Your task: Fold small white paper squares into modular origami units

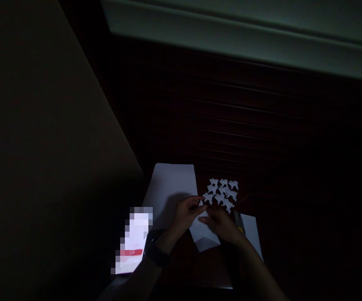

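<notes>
Between my two hands is a white sheet of paper (204,235), folded to a narrow point at its far end. My left hand (185,212) pinches that pointed tip between thumb and fingers. On the near right side, my right hand (221,222) has its thumb and fingers closed at the paper's edge, though dim light hides the exact grip. Just beyond the hands lie several small folded paper figures (220,199) in loose rows. A dark band circles my left wrist.
A stack of white paper (174,177) lies at the back left. A lit phone screen (133,238), partly pixelated, glows at the left. More white paper (252,230) lies at the right with a dark and yellow tool (240,223) along its edge. Dark wood panelling (231,113) rises behind.
</notes>
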A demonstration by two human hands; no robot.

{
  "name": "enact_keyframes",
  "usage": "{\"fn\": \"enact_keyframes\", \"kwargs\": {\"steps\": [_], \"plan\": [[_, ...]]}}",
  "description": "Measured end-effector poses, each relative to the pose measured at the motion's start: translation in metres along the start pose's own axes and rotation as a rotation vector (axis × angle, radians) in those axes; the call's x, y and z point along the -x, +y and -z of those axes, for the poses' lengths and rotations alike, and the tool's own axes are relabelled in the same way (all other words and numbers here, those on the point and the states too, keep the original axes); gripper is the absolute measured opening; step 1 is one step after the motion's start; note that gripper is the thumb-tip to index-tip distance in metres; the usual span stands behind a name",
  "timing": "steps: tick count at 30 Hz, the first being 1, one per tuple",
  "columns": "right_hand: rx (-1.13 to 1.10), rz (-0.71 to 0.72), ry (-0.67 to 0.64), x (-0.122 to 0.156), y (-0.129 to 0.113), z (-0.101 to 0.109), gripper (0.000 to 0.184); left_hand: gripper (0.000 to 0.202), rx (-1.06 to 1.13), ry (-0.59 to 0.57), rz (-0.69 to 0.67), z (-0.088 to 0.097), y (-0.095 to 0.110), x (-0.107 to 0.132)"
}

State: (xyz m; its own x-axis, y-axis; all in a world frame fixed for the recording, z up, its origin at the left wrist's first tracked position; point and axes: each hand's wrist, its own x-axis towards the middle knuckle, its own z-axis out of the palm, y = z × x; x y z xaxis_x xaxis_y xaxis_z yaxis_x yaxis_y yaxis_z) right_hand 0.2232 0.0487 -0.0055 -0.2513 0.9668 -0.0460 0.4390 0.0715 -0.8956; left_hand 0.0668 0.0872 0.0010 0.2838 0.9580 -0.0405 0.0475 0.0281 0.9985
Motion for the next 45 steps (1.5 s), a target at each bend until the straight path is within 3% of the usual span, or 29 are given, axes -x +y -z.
{"fn": "enact_keyframes", "kwargs": {"steps": [5, 16, 22, 28, 37, 45], "plan": [[0.032, -0.052, 0.017, 0.0, 0.003, 0.0, 0.036, 0.032, 0.034, 0.068, 0.015, 0.002, -0.002, -0.002], [0.072, -0.01, 0.021, 0.0, 0.004, 0.001, 0.038, 0.024, -0.026, 0.095, -0.08, 0.0, -0.002, -0.004], [0.082, -0.021, 0.148, -0.001, 0.002, 0.003, 0.037, 0.039, -0.103, 0.185, -0.132, -0.002, 0.002, 0.0], [0.089, -0.047, 0.235, -0.002, 0.003, 0.006, 0.035, 0.052, -0.211, 0.069, -0.161, -0.005, 0.006, 0.007], [0.035, -0.081, 0.283, -0.002, -0.004, 0.007, 0.036, 0.063, -0.262, -0.01, -0.176, -0.004, 0.006, 0.006], [0.061, -0.159, 0.315, -0.001, -0.018, 0.015, 0.041, 0.021, -0.365, 0.062, -0.175, -0.002, 0.004, 0.008]]}}
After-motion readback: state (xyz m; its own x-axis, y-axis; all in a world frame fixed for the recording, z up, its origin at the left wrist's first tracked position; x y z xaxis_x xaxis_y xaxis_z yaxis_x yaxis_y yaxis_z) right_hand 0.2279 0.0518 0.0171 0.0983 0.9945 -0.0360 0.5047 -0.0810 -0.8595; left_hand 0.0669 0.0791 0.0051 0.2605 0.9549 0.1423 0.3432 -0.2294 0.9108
